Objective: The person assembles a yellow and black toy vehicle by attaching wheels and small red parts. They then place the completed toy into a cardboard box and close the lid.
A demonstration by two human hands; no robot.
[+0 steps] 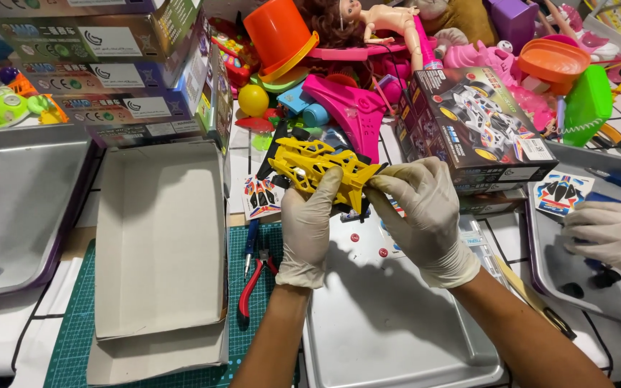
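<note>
Holding a yellow toy frame (318, 169) above the metal tray (389, 323), our left hand (307, 230) and right hand (418, 208) gloved, fingers of both clenched on its ends, red pliers (253, 284) on the green mat (73, 338), open box (159, 244) at left, another person's gloved hand (612, 233) at right.

One head-worn camera looks steeply down and forward over the tabletop (8, 338) from close above. The forearms come in from the bottom edge; both gloved hands sit mid-frame. The toy pile (368, 79) along the tabletop's far edge fills the top.
</note>
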